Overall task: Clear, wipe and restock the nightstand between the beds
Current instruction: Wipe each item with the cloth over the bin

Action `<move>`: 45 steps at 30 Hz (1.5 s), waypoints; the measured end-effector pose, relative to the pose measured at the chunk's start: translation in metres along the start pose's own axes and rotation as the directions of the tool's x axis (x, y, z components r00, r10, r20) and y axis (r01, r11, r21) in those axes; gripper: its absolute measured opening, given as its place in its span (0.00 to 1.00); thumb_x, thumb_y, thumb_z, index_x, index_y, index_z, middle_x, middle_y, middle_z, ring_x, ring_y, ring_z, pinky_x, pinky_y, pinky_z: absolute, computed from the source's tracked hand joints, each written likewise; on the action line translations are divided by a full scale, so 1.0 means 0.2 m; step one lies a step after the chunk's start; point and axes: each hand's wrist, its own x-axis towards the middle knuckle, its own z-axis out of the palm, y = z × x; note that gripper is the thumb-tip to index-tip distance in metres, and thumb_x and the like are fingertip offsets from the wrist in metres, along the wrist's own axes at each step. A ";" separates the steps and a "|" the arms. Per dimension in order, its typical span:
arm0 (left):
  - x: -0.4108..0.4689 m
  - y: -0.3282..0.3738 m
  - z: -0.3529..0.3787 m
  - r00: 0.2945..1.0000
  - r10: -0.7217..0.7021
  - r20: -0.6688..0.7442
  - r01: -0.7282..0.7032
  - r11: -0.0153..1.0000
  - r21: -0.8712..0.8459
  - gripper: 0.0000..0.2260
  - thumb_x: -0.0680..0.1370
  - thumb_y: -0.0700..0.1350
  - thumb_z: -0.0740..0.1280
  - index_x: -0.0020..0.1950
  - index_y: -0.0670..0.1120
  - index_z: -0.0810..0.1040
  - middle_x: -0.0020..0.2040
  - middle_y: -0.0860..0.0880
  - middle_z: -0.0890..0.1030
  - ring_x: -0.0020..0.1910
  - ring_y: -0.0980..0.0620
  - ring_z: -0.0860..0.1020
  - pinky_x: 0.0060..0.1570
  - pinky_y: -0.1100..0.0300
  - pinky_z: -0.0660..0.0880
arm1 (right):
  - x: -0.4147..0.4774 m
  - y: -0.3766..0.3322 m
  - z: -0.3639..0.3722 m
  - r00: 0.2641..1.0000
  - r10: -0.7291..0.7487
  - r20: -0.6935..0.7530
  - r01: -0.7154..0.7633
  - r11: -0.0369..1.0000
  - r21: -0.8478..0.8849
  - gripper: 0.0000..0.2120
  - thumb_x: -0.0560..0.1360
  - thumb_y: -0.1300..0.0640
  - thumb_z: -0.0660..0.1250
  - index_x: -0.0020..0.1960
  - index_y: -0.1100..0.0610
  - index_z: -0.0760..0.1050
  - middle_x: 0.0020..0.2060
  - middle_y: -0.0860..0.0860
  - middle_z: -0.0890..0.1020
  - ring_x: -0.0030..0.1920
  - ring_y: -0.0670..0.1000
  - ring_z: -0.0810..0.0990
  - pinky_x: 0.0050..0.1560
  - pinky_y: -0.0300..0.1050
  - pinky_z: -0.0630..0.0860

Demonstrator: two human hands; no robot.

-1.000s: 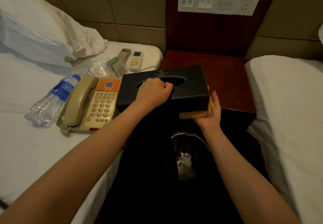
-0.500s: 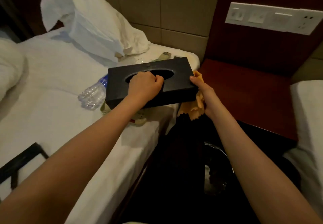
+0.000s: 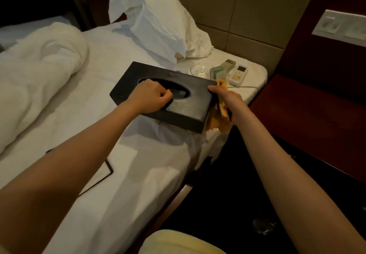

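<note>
Nightstand point(image 3: 316, 115) is standing at the right of the view, its dark red wooden top lying beside the bed point(image 3: 118, 164) and under a pale switch panel point(image 3: 340, 28) on the wall. Off the nightstand, the black tissue box point(image 3: 184, 111) is being held by both hands over the white sheet near the bed's nightstand-side edge, tilted and casting a shadow below. The left hand point(image 3: 150, 99) is gripping the box from above, fingers curled into the oval opening. The right hand point(image 3: 227, 99) is clamping the box's right end, thumb lying on the top edge, with a yellow cloth point(image 3: 219, 121) bunched between palm and box and hanging down; its other fingers are hiding behind the cloth. Just past the box's far right corner, things are crowding the bed's corner: a clear glass dish point(image 3: 199, 69), a small green-printed packet point(image 3: 218, 71), a grey remote point(image 3: 227, 64) and a white remote point(image 3: 238, 74) side by side, and a thin cable point(image 3: 243, 86) trailing toward the edge. A rumpled white pillow point(image 3: 154, 16) is leaning against the padded wall behind them, and a bunched duvet point(image 3: 39, 75) is lying at the left. A dark-edged flat card point(image 3: 99, 174) is lying on the sheet, partly hidden by the left forearm. The box is covering whatever lies beneath it.
</note>
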 end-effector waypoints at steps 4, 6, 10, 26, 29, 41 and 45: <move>-0.14 -0.17 -0.02 0.996 0.015 0.085 -0.019 0.999 0.047 0.21 0.76 0.50 0.58 0.23 0.47 0.64 0.21 0.51 0.64 0.21 0.54 0.60 0.28 0.63 0.59 | -0.03 0.07 0.12 0.996 -0.033 0.078 0.044 0.989 -0.142 0.22 0.69 0.53 0.74 0.59 0.58 0.74 0.45 0.52 0.78 0.43 0.50 0.77 0.39 0.41 0.74; -0.19 -0.22 -0.02 0.994 0.017 0.111 -0.025 0.997 0.071 0.21 0.76 0.51 0.57 0.23 0.48 0.63 0.21 0.52 0.63 0.21 0.55 0.60 0.28 0.63 0.59 | -0.04 0.12 0.19 0.990 -0.068 0.122 0.096 0.967 -0.238 0.16 0.67 0.51 0.75 0.51 0.54 0.76 0.45 0.51 0.79 0.41 0.47 0.77 0.41 0.40 0.75; -0.27 -0.31 -0.02 0.992 -0.009 0.127 -0.002 0.997 0.080 0.23 0.79 0.44 0.61 0.23 0.49 0.62 0.22 0.51 0.63 0.23 0.55 0.60 0.28 0.65 0.58 | -0.05 0.18 0.30 0.989 -0.072 0.127 0.124 0.872 -0.473 0.29 0.63 0.41 0.75 0.57 0.56 0.75 0.51 0.51 0.79 0.50 0.52 0.78 0.53 0.47 0.76; -0.36 -0.39 0.08 0.980 -0.023 0.199 -0.037 0.955 0.293 0.19 0.81 0.47 0.56 0.39 0.40 0.79 0.35 0.47 0.74 0.42 0.53 0.69 0.41 0.59 0.68 | -0.15 0.28 0.51 0.875 -0.461 0.149 0.461 0.700 -0.545 0.03 0.74 0.56 0.66 0.46 0.55 0.75 0.36 0.48 0.76 0.39 0.48 0.75 0.37 0.41 0.70; -0.40 -0.39 0.03 0.996 -0.087 0.022 0.079 0.969 0.233 0.12 0.79 0.46 0.59 0.48 0.41 0.78 0.43 0.45 0.76 0.44 0.49 0.72 0.42 0.58 0.66 | -0.19 0.23 0.60 0.851 -0.474 0.225 0.520 0.706 -0.480 0.02 0.74 0.57 0.66 0.45 0.56 0.75 0.33 0.46 0.74 0.35 0.44 0.72 0.35 0.38 0.69; -0.92 -0.51 -0.06 0.422 -0.907 -0.004 0.889 0.413 0.198 0.26 0.76 0.55 0.64 0.67 0.40 0.65 0.65 0.38 0.69 0.63 0.38 0.70 0.59 0.50 0.69 | -0.32 0.30 0.93 0.870 -0.192 0.454 0.365 0.870 -0.332 0.06 0.75 0.56 0.66 0.40 0.55 0.73 0.35 0.48 0.74 0.37 0.44 0.72 0.41 0.40 0.70; -1.03 -0.51 0.00 0.318 -0.946 0.056 0.877 0.316 0.362 0.20 0.79 0.53 0.58 0.65 0.42 0.69 0.62 0.42 0.75 0.60 0.42 0.74 0.58 0.54 0.68 | -0.33 0.36 0.98 0.880 -0.113 0.462 0.289 0.898 -0.331 0.06 0.76 0.58 0.65 0.40 0.53 0.72 0.36 0.48 0.74 0.40 0.48 0.73 0.43 0.40 0.71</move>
